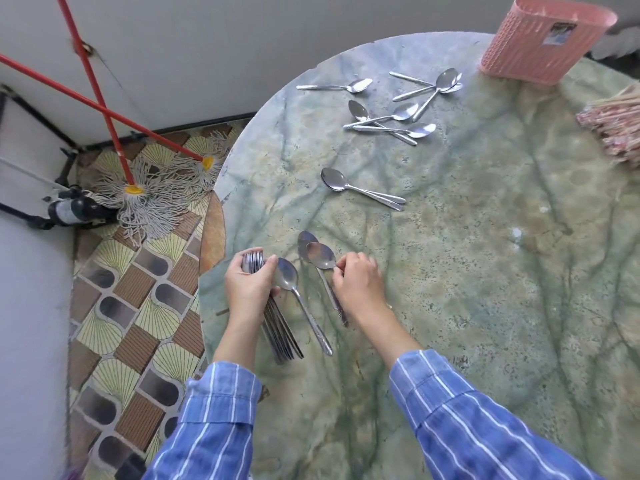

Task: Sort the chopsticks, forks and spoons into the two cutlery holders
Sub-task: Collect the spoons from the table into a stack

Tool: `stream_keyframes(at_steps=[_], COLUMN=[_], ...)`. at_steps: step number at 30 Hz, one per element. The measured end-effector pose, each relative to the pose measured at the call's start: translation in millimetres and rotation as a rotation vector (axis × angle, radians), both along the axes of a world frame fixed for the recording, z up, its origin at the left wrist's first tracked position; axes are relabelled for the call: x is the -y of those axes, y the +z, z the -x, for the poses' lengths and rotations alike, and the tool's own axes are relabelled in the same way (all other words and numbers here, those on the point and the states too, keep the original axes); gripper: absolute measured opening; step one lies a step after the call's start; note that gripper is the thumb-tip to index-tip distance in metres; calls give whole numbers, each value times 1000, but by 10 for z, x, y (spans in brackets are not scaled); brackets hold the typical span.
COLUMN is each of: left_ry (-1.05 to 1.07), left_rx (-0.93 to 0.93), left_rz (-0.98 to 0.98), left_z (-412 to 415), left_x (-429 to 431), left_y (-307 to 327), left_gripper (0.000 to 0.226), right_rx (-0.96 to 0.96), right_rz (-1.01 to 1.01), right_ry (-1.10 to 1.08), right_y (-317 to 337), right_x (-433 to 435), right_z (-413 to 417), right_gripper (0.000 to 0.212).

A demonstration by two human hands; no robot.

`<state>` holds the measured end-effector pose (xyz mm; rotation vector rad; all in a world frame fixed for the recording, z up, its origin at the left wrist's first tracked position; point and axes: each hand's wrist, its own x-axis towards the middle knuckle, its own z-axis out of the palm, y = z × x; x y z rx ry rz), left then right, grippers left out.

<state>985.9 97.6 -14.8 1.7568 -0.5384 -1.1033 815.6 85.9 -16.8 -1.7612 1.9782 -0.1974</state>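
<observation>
Left grip (249,285) clasps a spoon stack (282,337), bowls away, handles toward the person; right grip (358,282) pinches one spoon (322,258).

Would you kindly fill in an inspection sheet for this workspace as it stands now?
Surface: round green marbled table.
Job's things: loose spoons scattered on the far side; pink holder at the far edge; chopsticks bundled at the right edge; no forks seen.
Clutter: nothing seen.
Grippers: left hand holds a stack of spoons; right hand pinches a spoon.
Cables: nothing seen.
Surroundings: two mops and a dark bottle on the patterned floor.
</observation>
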Motion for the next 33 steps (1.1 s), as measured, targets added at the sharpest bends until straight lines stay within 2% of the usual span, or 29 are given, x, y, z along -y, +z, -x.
stream_keyframes(at_steps=[2,5,9,13,16,21,27,31,33], left_ry=[-46,-125,-175,-216,-231,-168,12,10,-9], left_rx=[42,128,212,110,-11,-142,-359,-497,-530], left_rz=[-35,-94,-148,-85,-35,3,43,89,77], left_z=[-4,-8,-15,-26,-21,9,241,504,629], left_x=[23,58,69,-13,-91,-251,-483,-637,-715], left_y=[-26,-43,-43,4,95,171,269,377,415], left_gripper=[24,29,27,25,24,22,12,13,15], right_rx=[36,191,304,219,182,256,508,942,1044], right_rz=[-54,-93,-153,-122,-94,-165,-226,-362,-381], right_ry=[-5,-108,-177,-170,-148,-187,-206,-379,-411], right_y=[2,54,99,88,106,123,281,414,497], right_x=[31,40,-37,-103,-96,-132,-393,-621,-735], right_z=[6,-12,-156,-256,-254,-111,359,614,751], right_gripper=[20,22,27,33,23,9,15,8,10])
